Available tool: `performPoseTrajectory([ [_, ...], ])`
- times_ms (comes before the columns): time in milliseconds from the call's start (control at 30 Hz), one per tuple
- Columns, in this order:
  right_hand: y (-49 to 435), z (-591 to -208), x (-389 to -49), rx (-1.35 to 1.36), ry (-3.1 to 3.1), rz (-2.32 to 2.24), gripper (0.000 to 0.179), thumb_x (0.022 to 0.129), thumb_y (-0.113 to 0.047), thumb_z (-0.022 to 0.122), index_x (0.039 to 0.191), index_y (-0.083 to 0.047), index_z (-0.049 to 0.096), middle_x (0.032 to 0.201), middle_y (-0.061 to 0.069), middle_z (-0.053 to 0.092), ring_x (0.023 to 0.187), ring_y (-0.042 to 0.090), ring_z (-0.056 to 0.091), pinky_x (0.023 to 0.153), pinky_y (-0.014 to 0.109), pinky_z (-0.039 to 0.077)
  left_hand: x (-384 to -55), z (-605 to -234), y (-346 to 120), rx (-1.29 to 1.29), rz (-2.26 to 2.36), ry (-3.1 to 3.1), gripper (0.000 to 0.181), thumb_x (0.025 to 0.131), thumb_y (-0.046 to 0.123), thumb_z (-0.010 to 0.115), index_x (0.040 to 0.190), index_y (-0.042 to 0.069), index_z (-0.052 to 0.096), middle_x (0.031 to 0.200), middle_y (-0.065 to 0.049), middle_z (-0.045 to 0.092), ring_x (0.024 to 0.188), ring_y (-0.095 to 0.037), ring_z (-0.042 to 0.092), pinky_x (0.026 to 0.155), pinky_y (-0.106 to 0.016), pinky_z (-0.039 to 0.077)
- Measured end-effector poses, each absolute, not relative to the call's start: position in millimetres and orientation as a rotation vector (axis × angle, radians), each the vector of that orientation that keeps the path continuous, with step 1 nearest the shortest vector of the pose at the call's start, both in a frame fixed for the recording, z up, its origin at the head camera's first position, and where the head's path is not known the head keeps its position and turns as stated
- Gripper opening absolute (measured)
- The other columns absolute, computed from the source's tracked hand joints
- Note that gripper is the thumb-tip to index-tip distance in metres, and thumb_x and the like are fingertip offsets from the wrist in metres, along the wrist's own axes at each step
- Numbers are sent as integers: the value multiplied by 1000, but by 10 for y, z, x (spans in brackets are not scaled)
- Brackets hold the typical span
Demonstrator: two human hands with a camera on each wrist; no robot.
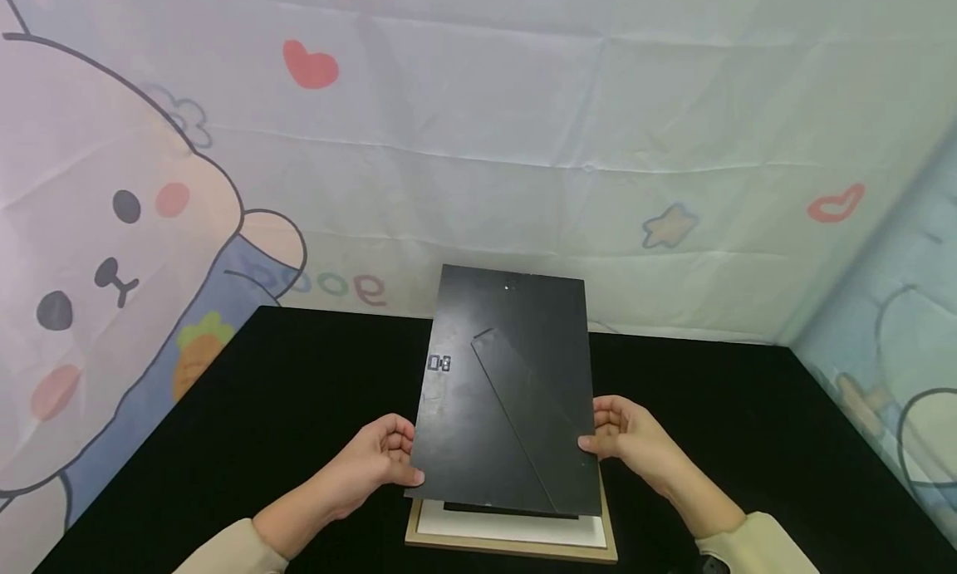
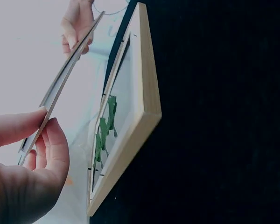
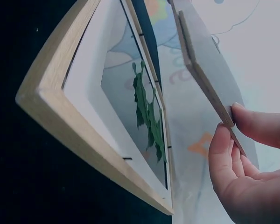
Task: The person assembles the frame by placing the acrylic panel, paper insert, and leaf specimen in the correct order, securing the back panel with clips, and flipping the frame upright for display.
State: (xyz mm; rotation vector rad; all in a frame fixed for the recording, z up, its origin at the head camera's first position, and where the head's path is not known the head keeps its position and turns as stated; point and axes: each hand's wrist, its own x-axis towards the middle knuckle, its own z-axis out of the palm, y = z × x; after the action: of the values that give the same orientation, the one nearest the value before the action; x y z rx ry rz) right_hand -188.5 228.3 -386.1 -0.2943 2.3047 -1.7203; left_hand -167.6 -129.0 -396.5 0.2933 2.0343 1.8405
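Note:
Both hands hold a black picture-frame backing board (image 1: 516, 399) with a folded easel leg (image 1: 512, 416) and a small metal hanger (image 1: 439, 363). My left hand (image 1: 377, 466) pinches its lower left edge between thumb and fingers. On the opposite side, my right hand (image 1: 631, 441) grips the right edge, thumb on the black face. Below the board lies a light wooden picture frame (image 1: 508, 546), apart from it in both wrist views. Inside the frame, a white mat (image 3: 91, 93) surrounds a pane with green leaf shapes (image 3: 149, 112). Small dark tabs (image 3: 127, 158) line the frame's inner edge.
The frame lies on a black-covered table (image 1: 336, 366). Behind it hangs a pale cloth backdrop (image 1: 478, 142) printed with a cartoon bear (image 1: 127, 250), hearts and a star. Another printed cloth (image 1: 897, 350) hangs along the right side.

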Motion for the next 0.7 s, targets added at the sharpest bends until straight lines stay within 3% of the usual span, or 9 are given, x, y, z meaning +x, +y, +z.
performPoseTrajectory([
  [200,2257,-3872,-1914,-253,2362,-1682,62,82,-5,73,131,13,39,104,15,56,82,18,59,73,29,54,-1737,-4007,-1267,317,1800,2067,69,72,-9,70,128,-4,29,79,-3,43,63,-13,41,64,-28,42],
  [333,2272,-3930,-1937,-220,2380,-1661,63,82,-5,73,131,14,38,106,16,54,82,19,58,73,30,53,-1754,-4051,-1244,331,1783,2072,80,71,-10,70,135,-5,23,81,-4,42,59,-13,41,66,-30,47],
  [567,2301,-4059,-1960,-188,2444,-1615,58,80,-3,73,127,13,44,103,15,53,81,19,57,70,31,53,-1786,-4132,-1185,312,1787,2145,56,76,-8,69,123,-7,37,91,-9,46,68,-16,56,65,-36,55],
  [700,2299,-4109,-1965,-165,2464,-1611,56,80,-2,74,125,13,45,101,15,54,81,19,57,70,31,54,-1819,-4173,-1172,329,1795,2160,47,78,-7,67,118,-8,42,90,-9,46,70,-16,56,65,-35,55],
])
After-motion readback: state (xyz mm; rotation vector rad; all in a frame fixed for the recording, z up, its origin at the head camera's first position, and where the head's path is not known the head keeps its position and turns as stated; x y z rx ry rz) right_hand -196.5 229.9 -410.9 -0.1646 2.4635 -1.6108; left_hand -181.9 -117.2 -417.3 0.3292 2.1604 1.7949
